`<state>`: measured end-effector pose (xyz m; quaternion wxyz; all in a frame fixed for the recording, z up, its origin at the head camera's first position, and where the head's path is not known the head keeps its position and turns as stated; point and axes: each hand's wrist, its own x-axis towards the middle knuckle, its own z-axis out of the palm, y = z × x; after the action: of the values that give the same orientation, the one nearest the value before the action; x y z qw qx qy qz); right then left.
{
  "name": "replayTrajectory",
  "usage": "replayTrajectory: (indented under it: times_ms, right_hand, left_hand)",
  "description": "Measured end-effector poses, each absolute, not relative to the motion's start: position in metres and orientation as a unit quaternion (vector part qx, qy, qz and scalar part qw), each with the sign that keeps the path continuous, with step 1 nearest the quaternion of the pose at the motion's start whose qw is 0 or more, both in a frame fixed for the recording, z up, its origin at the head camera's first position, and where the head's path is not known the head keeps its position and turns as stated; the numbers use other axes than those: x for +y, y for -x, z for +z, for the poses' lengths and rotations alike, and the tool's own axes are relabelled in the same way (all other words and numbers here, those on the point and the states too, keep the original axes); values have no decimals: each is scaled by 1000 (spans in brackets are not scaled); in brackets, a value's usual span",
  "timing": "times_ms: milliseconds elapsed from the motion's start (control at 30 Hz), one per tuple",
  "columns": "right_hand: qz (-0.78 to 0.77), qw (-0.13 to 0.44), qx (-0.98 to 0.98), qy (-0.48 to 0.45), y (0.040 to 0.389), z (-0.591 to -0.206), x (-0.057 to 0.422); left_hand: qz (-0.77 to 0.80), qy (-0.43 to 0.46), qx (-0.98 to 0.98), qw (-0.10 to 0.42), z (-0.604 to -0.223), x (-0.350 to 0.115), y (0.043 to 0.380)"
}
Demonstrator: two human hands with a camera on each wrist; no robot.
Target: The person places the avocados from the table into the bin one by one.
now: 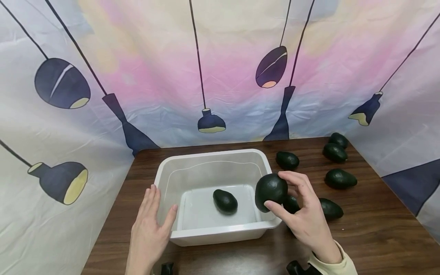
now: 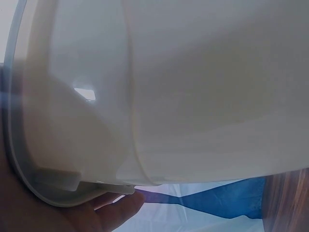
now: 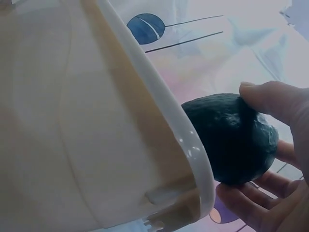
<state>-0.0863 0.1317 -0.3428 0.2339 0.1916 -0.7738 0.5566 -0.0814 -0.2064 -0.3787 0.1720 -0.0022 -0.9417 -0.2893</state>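
My right grip pinches a dark-green, rounded avocado; a white, rectangular plastic tub sits just left of it. I should squeeze lightly, clear the rim, and brace it with my left grip, spread alongside.

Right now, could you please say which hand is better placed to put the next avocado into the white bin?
Probably the right hand: its grip holds an avocado near the right rim of the white bin, and more avocados lie on that side. The left hand rests at the left rim, holding none.
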Motion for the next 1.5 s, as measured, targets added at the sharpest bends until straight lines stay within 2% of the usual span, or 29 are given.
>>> replayTrajectory:
  times_ms: [233, 833, 1500]
  right_hand:
    - [548, 252, -763, -232, 90, -349, 129]
    - [517, 281, -773, -238, 85, -339, 117]
    - [533, 259, -791, -150, 82, -339, 139]
  left_hand:
    - [-288, 3, -941, 175, -379, -207, 82]
    - [-290, 0, -941, 174, -379, -207, 82]
    - [-286, 0, -943, 171, -378, -207, 82]
